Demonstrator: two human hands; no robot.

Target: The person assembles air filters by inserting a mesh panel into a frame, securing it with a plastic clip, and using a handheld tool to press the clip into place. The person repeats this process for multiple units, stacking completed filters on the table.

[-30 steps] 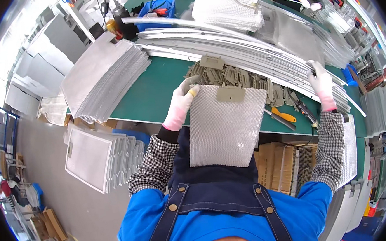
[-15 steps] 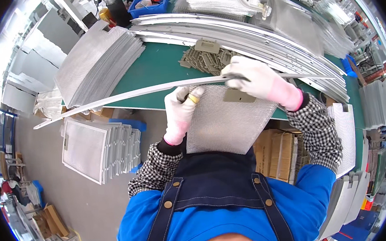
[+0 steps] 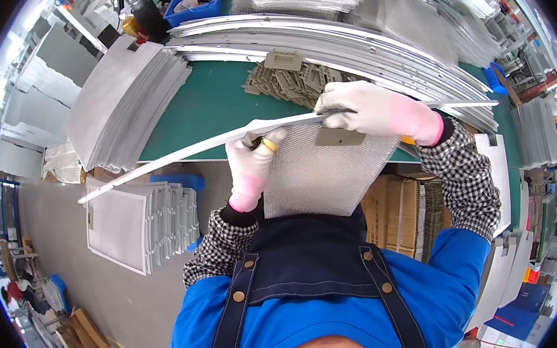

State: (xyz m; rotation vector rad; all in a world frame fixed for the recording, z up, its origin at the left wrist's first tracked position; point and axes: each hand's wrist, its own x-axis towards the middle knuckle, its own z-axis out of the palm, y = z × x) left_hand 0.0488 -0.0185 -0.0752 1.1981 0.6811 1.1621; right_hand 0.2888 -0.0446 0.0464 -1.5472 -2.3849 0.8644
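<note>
A long, thin white metal strip (image 3: 179, 155) stretches across in front of me, bowed by the lens. My right hand (image 3: 368, 111), in a white and pink glove, is closed on it right of the middle, with something small and dark under the fingers. My left hand (image 3: 250, 163), gloved alike with a yellow band on one digit, closes round the strip at the upper left corner of a silver mesh panel (image 3: 321, 174). The panel's lower edge meets my apron. A grey-brown plate (image 3: 340, 136) sits at its top edge, below my right hand.
Grey-brown plates (image 3: 291, 84) lie heaped on the green table (image 3: 198, 105), before a bundle of white metal strips (image 3: 241, 36). Mesh panels (image 3: 112, 102) are stacked at the left. Framed panels (image 3: 118, 226) stand below them; cardboard boxes (image 3: 386, 211) are under the table.
The strip has shifted right, and its left end has dropped lower. My left hand has moved slightly left and now meets the strip. My right hand stays closed on it.
</note>
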